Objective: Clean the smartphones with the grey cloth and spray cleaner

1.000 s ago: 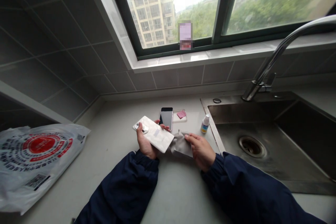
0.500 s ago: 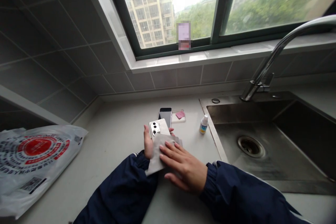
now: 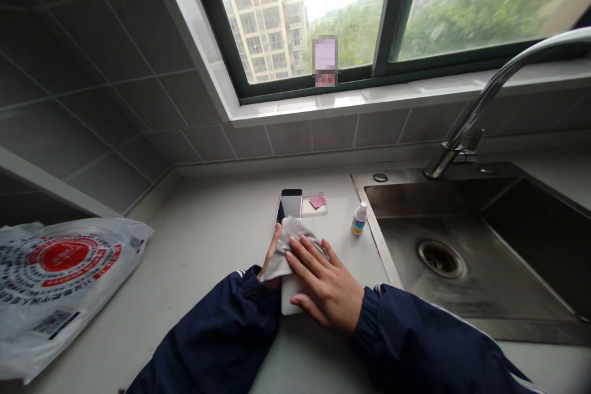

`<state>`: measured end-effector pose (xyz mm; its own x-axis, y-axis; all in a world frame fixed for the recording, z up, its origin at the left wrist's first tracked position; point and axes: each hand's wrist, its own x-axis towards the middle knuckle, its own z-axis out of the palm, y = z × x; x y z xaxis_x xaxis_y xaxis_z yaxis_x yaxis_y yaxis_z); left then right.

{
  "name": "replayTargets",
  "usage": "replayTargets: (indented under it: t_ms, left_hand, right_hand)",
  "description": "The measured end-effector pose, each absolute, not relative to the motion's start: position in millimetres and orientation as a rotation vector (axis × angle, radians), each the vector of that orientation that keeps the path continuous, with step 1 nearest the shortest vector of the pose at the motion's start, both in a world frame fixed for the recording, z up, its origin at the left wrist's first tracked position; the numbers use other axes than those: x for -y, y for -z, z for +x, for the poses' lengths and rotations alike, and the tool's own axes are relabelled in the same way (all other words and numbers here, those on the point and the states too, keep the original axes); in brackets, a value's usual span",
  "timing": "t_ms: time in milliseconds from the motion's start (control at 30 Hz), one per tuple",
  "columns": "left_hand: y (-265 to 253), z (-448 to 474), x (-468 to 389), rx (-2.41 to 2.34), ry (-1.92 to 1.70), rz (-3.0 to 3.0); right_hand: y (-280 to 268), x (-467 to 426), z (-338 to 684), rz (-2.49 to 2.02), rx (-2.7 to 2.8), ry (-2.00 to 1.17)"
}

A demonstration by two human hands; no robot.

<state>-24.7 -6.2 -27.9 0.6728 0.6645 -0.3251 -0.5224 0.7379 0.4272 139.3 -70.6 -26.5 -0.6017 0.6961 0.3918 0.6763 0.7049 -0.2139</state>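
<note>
My left hand [image 3: 271, 252] supports a white phone [image 3: 290, 297] from its left side and below, fingers closed round it and mostly hidden. A thin grey cloth [image 3: 282, 251] covers the phone's upper part, cameras included; only the lower end shows bare. My right hand [image 3: 330, 288] presses the cloth onto the phone, its fingers stretched over the fabric and the thumb apart. Just beyond lies a second phone [image 3: 290, 202] with a dark screen. Beside it are a clear phone case [image 3: 316, 212] and a small pink piece [image 3: 317, 201].
A small white bottle with a blue and yellow label [image 3: 359, 220] stands left of the steel sink [image 3: 384, 258]. A chrome faucet [image 3: 480, 95] arches over the basin. At the left lies a printed plastic bag [image 3: 69, 283] on the white counter [image 3: 198, 221]. Behind are tiles and a window.
The cloth has slid up the phone under my right hand, now covering the cameras and baring the lower end. My left hand has shifted slightly forward and right.
</note>
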Motion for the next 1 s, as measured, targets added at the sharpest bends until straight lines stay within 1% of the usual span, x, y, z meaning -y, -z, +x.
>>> replayTargets:
  t_ms: [167,500,667,833,1000]
  left_hand:
    - [32,-22,6,-0.459,-0.694,0.367]
    - [52,-16,6,-0.469,-0.882,0.458]
    - [61,-20,5,-0.466,-0.838,0.494]
    - [69,-24,7,-0.603,-0.904,0.588]
    - [72,-23,7,-0.669,-0.876,0.68]
  right_hand:
    - [32,66,139,-1.146,2.414,-0.03]
    - [30,59,145,-1.262,2.297,0.026]
    - [30,58,145,-1.24,2.278,0.037]
    - [28,56,149,-1.155,2.28,0.031]
    - [28,56,149,-1.129,2.307,0.012]
